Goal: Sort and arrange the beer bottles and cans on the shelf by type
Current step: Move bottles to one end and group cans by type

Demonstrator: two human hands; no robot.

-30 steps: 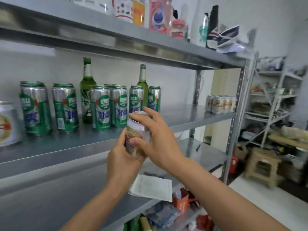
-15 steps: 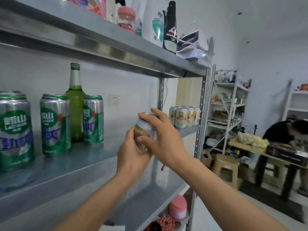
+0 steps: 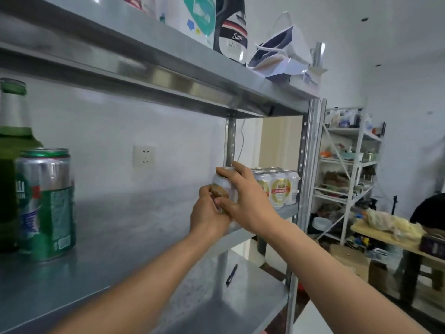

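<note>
Both hands hold one white-and-gold beer can (image 3: 222,186) above the front edge of the steel middle shelf (image 3: 134,227). My left hand (image 3: 208,215) grips its lower part from the left. My right hand (image 3: 245,201) wraps over its top and right side. Just beyond, at the shelf's right end, stands a cluster of matching white-and-gold cans (image 3: 279,186). At the far left a green-and-silver can (image 3: 45,203) stands in front of a green glass bottle (image 3: 12,145).
The top shelf (image 3: 168,56) carries bags and packages. A black pen (image 3: 231,274) lies on the lower shelf. The shelf's right upright (image 3: 307,165) stands beside the can cluster. Further right are another rack (image 3: 349,174), a wooden table (image 3: 395,239) and a seated person (image 3: 431,208).
The view and both hands have swung right along the shelf, carrying the can close to the white-and-gold cluster. Most green cans have left the view on the left.
</note>
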